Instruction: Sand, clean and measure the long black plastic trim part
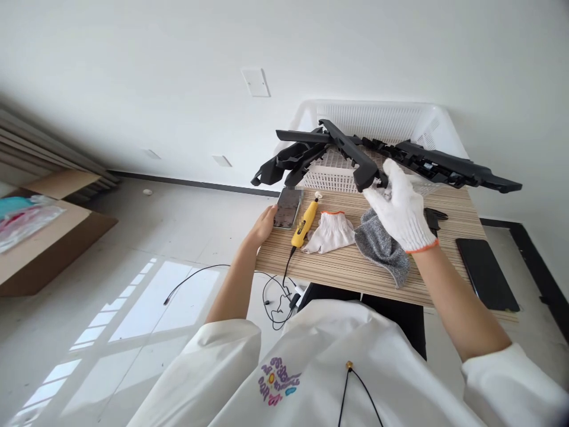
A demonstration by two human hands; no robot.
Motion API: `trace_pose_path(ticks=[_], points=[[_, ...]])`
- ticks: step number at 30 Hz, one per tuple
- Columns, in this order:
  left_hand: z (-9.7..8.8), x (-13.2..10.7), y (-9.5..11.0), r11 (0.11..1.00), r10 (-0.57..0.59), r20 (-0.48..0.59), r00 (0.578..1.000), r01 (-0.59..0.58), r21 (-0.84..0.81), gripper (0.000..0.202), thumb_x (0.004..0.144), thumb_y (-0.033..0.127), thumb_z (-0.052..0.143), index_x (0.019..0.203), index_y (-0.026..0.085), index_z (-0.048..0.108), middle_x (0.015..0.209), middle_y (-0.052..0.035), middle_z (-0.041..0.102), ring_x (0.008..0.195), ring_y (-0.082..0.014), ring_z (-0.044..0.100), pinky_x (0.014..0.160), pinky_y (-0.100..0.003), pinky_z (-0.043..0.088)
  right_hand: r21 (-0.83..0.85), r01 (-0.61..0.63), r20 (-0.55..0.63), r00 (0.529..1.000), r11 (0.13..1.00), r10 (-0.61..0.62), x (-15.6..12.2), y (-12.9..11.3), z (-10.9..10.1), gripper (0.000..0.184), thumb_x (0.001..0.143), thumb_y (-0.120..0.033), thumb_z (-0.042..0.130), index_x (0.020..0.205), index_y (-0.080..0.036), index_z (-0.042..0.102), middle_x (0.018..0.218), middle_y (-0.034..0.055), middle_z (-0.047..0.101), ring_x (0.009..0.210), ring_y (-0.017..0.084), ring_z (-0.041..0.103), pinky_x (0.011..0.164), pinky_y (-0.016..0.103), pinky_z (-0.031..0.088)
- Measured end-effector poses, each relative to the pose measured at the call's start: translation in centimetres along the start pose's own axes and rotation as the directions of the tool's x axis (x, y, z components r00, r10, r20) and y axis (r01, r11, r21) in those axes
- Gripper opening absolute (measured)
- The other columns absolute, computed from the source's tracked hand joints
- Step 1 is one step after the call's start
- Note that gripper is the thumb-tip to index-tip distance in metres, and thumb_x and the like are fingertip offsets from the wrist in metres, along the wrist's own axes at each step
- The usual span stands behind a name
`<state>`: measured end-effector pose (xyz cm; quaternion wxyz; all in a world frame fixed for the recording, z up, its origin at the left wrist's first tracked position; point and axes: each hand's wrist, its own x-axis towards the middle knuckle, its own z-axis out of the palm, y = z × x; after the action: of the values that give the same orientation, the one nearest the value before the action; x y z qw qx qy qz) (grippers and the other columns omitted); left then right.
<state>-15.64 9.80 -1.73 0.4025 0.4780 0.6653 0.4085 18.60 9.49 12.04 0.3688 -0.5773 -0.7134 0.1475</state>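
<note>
My bare left hand [264,225] grips the left edge of a smartphone [288,207] at the table's left side; some fingertips are hidden. A white knit glove with an orange cuff covers my right hand [398,207]. Its thumb and forefinger close around the near end of a long black plastic trim piece [349,148], which slants across other black trim pieces [438,163] on a white plastic basket [389,110]. Between my hands lie a yellow corded hand tool [304,224], a second white glove [333,231] and a crumpled grey cloth item [382,246].
The wood-grain table [324,267] stands against the white wall. A black phone [486,274] lies at its right edge, and a small black tool [434,218] is partly behind my right hand. Cables [278,302] trail on the floor; an open cardboard box [48,243] stands left.
</note>
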Motion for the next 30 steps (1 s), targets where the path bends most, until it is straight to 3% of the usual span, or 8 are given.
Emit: trace_pose_path(ticks=[5,9,13,17,22,25,28,30], points=[[-0.6,0.0,-0.7,0.986,-0.045,0.034,0.998,0.050,-0.161,0.063,0.085,0.059,0.061,0.132,0.017,0.062,0.137,-0.0118,0.066,0.133,-0.0329,0.056,0.115,-0.044,0.040,0.155,0.196,0.031,0.979,0.968,-0.203,2.5,-2.3,3.5,0.051,0.088,-0.033,0.063,0.136,-0.016,0.059,0.135,0.0099,0.065,0.124,0.025,0.062,0.110,0.044,0.049],[-1.5,-0.6,-0.4,0.936,-0.049,0.267,0.962,0.138,-0.325,0.069,0.083,0.052,0.070,0.143,0.023,0.053,0.140,-0.0113,0.064,0.126,-0.0329,0.061,0.108,-0.045,0.049,0.252,0.244,0.113,0.954,0.936,-0.279,3.6,-3.7,6.0,0.058,0.085,-0.036,0.068,0.138,-0.016,0.056,0.139,0.0105,0.062,0.126,0.024,0.060,0.109,0.044,0.051],[-2.3,-1.5,0.0,0.951,0.012,0.402,0.915,0.114,-0.287,0.084,0.073,0.037,0.082,0.149,0.031,0.047,0.151,-0.0086,0.055,0.133,-0.0333,0.056,0.109,-0.043,0.049,0.269,0.255,0.138,0.944,0.929,-0.299,4.7,-4.6,7.4,0.063,0.085,-0.040,0.067,0.143,-0.018,0.052,0.141,0.0096,0.059,0.127,0.025,0.059,0.106,0.044,0.053],[-1.6,-1.0,0.0,0.964,-0.044,0.277,0.960,0.114,-0.240,0.077,0.077,0.040,0.077,0.147,0.026,0.048,0.145,-0.0094,0.060,0.131,-0.0328,0.058,0.112,-0.048,0.047,0.245,0.266,0.111,0.948,0.932,-0.300,5.9,-5.3,8.3,0.063,0.084,-0.042,0.068,0.140,-0.018,0.054,0.142,0.0101,0.058,0.131,0.026,0.056,0.111,0.047,0.049],[-0.2,0.8,0.1,0.957,-0.068,0.196,0.978,0.119,-0.264,0.067,0.090,0.069,0.048,0.131,0.019,0.063,0.130,-0.0108,0.070,0.129,-0.0355,0.059,0.112,-0.050,0.046,0.221,0.194,0.122,0.967,0.956,-0.224,6.8,-6.2,9.3,0.078,0.076,-0.048,0.077,0.142,-0.016,0.052,0.146,0.0128,0.053,0.135,0.030,0.052,0.118,0.053,0.040],[-0.1,1.4,-0.1,0.949,-0.087,0.198,0.976,0.142,-0.282,0.077,0.089,0.080,0.038,0.135,0.022,0.060,0.142,-0.0109,0.063,0.133,-0.0360,0.057,0.110,-0.048,0.048,0.213,0.164,0.173,0.964,0.963,-0.203,6.6,-6.2,9.2,0.090,0.072,-0.049,0.081,0.147,-0.012,0.047,0.151,0.0157,0.046,0.135,0.029,0.052,0.119,0.048,0.040],[-0.5,1.6,0.0,0.965,-0.102,0.045,0.994,0.109,-0.237,0.073,0.090,0.076,0.040,0.142,0.027,0.052,0.158,-0.0100,0.047,0.143,-0.0347,0.048,0.114,-0.048,0.043,0.188,0.176,0.208,0.954,0.966,-0.215,6.0,-5.7,8.4,0.092,0.072,-0.045,0.082,0.149,-0.011,0.046,0.153,0.0165,0.043,0.136,0.029,0.051,0.119,0.044,0.040],[-1.0,1.5,0.7,0.972,0.005,-0.090,0.996,-0.026,-0.233,0.066,0.091,0.071,0.045,0.143,0.029,0.050,0.160,-0.0099,0.043,0.147,-0.0325,0.043,0.116,-0.046,0.040,0.171,0.183,0.220,0.951,0.968,-0.218,5.7,-5.4,7.8,0.093,0.072,-0.044,0.083,0.149,-0.011,0.045,0.152,0.0170,0.043,0.137,0.029,0.050,0.120,0.045,0.039]])
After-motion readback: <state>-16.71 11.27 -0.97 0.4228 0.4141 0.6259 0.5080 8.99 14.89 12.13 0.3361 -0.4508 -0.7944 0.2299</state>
